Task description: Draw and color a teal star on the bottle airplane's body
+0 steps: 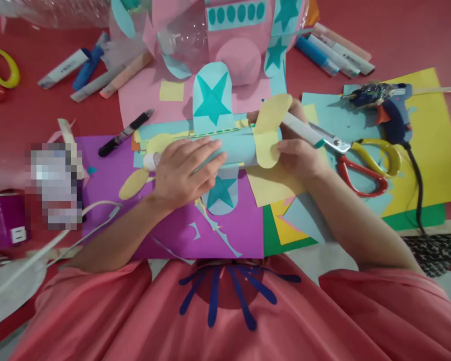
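A toy plane [244, 145], a bottle wrapped in light blue paper, lies sideways between my hands. Its pale wings carry teal stars, one wing [212, 98] pointing away and the other [222, 193] toward me. My left hand [188, 168] is wrapped over the body, near the white bottle cap [150, 161]. At the right end, my right hand [302, 153] grips beside the pale yellow tail piece [268, 135], thumb at its edge. A white marker with a green end [304, 130] crosses between my right thumb and fingers; whether it is held I cannot tell.
Scissors [372, 165] and a blue glue gun [396, 108] lie at right on coloured paper. A black pen [126, 133] rests on purple paper [244, 235]. Markers [334, 52] lie farther back, flanking a larger pink-papered bottle craft [238, 60]. A blurred-out object [56, 185] is at left.
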The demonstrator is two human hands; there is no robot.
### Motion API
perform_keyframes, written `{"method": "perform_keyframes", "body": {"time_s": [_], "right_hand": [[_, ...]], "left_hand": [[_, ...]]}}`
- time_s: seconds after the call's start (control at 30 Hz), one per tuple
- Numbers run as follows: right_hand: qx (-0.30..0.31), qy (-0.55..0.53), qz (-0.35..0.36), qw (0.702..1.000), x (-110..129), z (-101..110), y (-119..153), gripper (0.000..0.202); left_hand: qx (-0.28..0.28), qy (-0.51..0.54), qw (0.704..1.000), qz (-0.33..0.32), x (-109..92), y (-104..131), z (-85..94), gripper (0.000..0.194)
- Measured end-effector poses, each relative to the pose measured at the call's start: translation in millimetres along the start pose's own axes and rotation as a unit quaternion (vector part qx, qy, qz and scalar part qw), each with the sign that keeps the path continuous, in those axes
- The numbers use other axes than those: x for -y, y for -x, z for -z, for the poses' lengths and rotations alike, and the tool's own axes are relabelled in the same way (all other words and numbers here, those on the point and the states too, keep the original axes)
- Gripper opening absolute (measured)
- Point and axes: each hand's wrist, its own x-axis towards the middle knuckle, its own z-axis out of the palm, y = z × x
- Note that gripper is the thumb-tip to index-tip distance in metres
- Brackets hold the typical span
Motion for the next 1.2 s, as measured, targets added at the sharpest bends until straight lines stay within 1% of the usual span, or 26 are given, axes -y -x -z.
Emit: {"method": "perform_keyframes", "body": {"time_s": [0.07, 0.13, 0.27, 0.37, 0.43, 0.5, 0.57, 0.63, 0.73, 0.8, 0.87, 0.9, 0.93, 0.97, 1.03, 1.1, 1.13, 1.17, 1.2], "right_hand": [[-0.006, 0.055, -0.007, 0.998, 1, -5, 3, 0.049], [-0.009, 0.090, -0.005, 0.996, 2, -13, 5, 0.047], [-0.011, 0.108, 0.004, 0.994, 4, -30, 0, 0.038], [-0.060, 0.105, 0.002, 0.993, 4, -31, -4, 0.037], [-0.103, 0.110, 0.010, 0.989, 2, -26, -4, 0.040], [-0.131, 0.098, 0.007, 0.986, 0, -20, -2, 0.038], [-0.141, 0.049, -0.026, 0.988, -3, -14, -1, 0.033], [-0.142, -0.022, -0.081, 0.986, -6, -8, -2, 0.026], [-0.151, -0.134, -0.133, 0.970, -8, 2, -7, 0.022], [-0.136, -0.191, -0.144, 0.962, -8, 10, -10, 0.019], [-0.085, -0.257, -0.150, 0.951, -7, 20, -10, 0.016], [-0.049, -0.310, -0.152, 0.937, -6, 25, -10, 0.013], [-0.006, -0.378, -0.153, 0.913, -5, 29, -9, 0.010], [0.039, -0.452, -0.154, 0.878, -3, 32, -9, 0.008], [0.111, -0.599, -0.158, 0.777, -1, 36, -7, 0.018], [0.138, -0.693, -0.161, 0.689, 1, 34, -7, 0.027], [0.147, -0.722, -0.161, 0.657, 2, 32, -8, 0.029], [0.158, -0.741, -0.161, 0.633, 3, 29, -9, 0.028], [0.171, -0.751, -0.162, 0.617, 4, 26, -10, 0.028]], "left_hand": [[-0.023, -0.030, 0.999, -0.010, -2, -2, 0.5, 0.038], [-0.032, -0.048, 0.998, -0.012, -6, -4, 0.5, 0.037], [-0.030, -0.065, 0.997, -0.032, -14, -9, 0.9, 0.031], [-0.024, -0.105, 0.994, -0.035, -15, -12, 1.3, 0.029], [-0.029, -0.130, 0.991, -0.025, -13, -14, 0.9, 0.029], [-0.032, -0.144, 0.989, -0.017, -10, -14, 0.1, 0.029], [-0.029, -0.149, 0.988, -0.014, -7, -13, -0.6, 0.031], [-0.029, -0.149, 0.988, -0.014, -6, -13, -0.9, 0.031], [-0.028, -0.140, 0.990, -0.012, -6, -12, -0.4, 0.031], [-0.024, -0.140, 0.990, -0.013, -6, -13, 0.2, 0.032], [-0.019, -0.148, 0.989, -0.012, -6, -13, 0.7, 0.031], [-0.018, -0.152, 0.988, -0.013, -6, -13, 0.8, 0.031], [-0.018, -0.153, 0.988, -0.013, -6, -12, 0.8, 0.031], [-0.015, -0.151, 0.988, -0.012, -6, -11, 0.6, 0.032], [0.001, -0.127, 0.992, -0.001, -6, -9, -0.3, 0.036], [0.027, -0.091, 0.995, 0.021, -6, -5, -1.3, 0.041], [0.041, -0.075, 0.996, 0.033, -6, -4, -1.7, 0.043], [0.050, -0.064, 0.996, 0.039, -5, -2, -2.0, 0.045], [0.057, -0.057, 0.996, 0.043, -5, -1, -2.0, 0.046]]}}
